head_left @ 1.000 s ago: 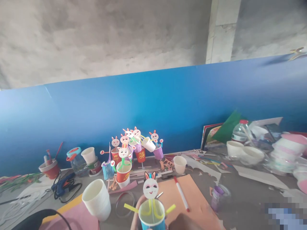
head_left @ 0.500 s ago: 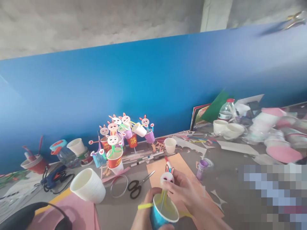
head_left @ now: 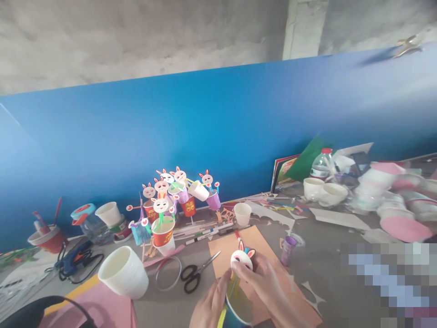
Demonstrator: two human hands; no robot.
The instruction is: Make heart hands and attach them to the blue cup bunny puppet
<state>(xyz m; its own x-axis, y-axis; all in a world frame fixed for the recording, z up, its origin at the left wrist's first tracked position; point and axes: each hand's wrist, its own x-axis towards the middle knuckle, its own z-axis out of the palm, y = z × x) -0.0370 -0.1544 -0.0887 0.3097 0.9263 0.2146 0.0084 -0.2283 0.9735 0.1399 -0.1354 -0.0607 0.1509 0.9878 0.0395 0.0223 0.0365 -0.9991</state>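
My right hand (head_left: 261,278) pinches a white paper rabbit face (head_left: 241,260) with pink-lined ears, thumb across its lower front. Below the face, yellow stalks run down into a blue-sided paper cup (head_left: 239,313), cut off by the lower picture edge. My left hand (head_left: 211,300) is at the cup's left side. Its fingers are together, tips by the rim just under the face; what they grip is hidden. A yellow strip (head_left: 222,316) hangs between that hand and the cup. Beneath lies an orange paper sheet (head_left: 225,250), with black-handled scissors (head_left: 191,278) to its left.
Several finished rabbit cups (head_left: 164,228) stand by the blue partition (head_left: 205,118). A stack of white cups (head_left: 124,273), a blue glue gun (head_left: 77,255) and pink paper (head_left: 112,310) are left. A purple glitter tube (head_left: 288,250) and paper scraps lie right.
My left fingers have moved up beside the rabbit face, and the cup sits lower in view. The yellow strip at the left now points downward. My right hand still holds the face.
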